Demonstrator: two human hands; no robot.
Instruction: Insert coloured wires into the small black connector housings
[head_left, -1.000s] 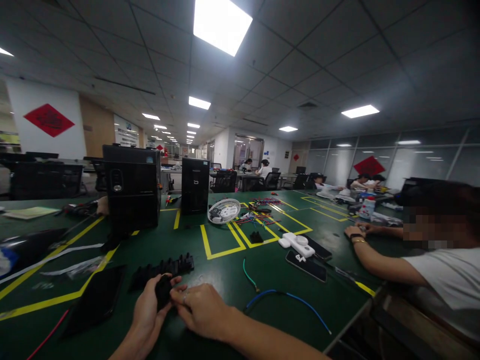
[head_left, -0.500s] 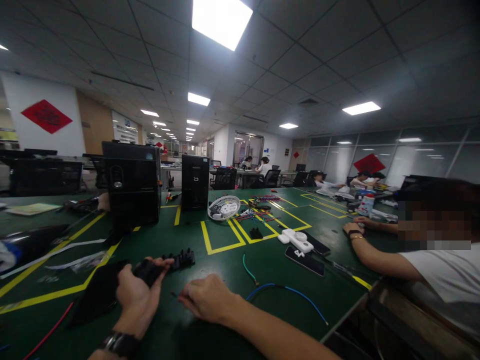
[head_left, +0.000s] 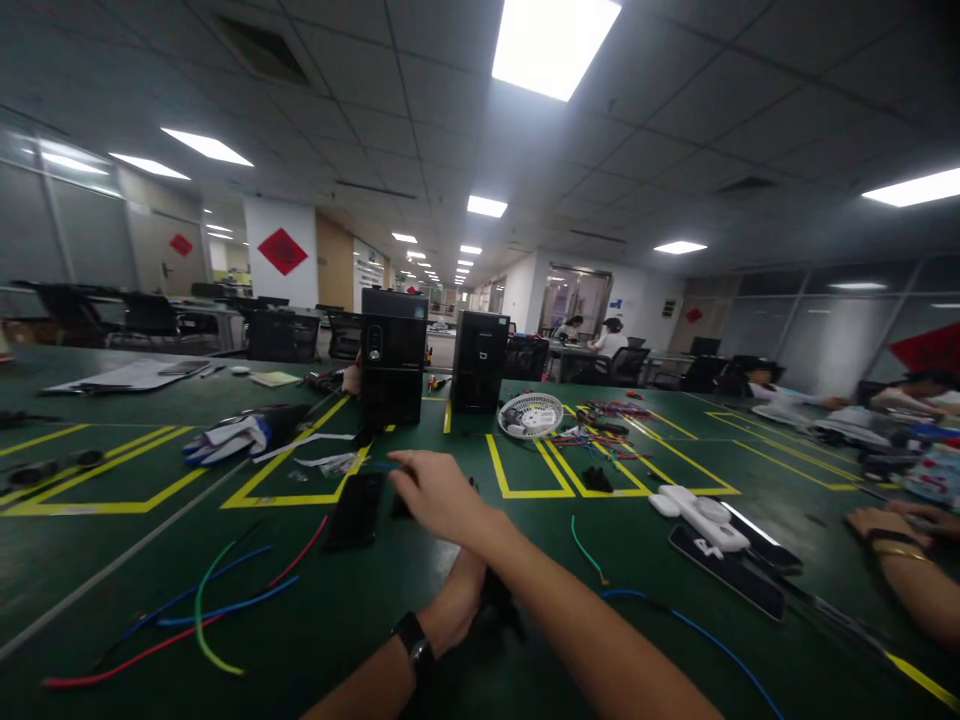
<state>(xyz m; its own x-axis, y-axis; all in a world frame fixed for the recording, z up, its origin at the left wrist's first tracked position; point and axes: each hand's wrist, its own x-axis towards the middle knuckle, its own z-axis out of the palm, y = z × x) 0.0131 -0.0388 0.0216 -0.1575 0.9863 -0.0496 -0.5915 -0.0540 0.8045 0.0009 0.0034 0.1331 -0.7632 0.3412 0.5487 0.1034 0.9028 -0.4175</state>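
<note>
My right hand (head_left: 439, 495) stretches forward over the green table (head_left: 525, 560), palm down, fingers apart and empty. Its fingertips hover above a black ribbed plastic part (head_left: 400, 505) next to a flat black panel (head_left: 356, 510). My left hand (head_left: 459, 598), with a watch on its wrist, lies close to me and is mostly hidden under my right forearm. It seems closed on a small black part (head_left: 501, 608) that shows just beyond the forearm.
Loose red, blue and green wires (head_left: 202, 610) lie at the left, a green wire (head_left: 586, 545) and a blue wire (head_left: 675, 620) at the right. Two black computer towers (head_left: 394, 355), a white fan grille (head_left: 531, 415), white devices (head_left: 697, 505), a phone (head_left: 724, 570). A co-worker's arm (head_left: 900, 560) rests at the right.
The view has swung left. My right hand left the left hand and reached forward over the table. My left hand drew back with the black part, under my right forearm.
</note>
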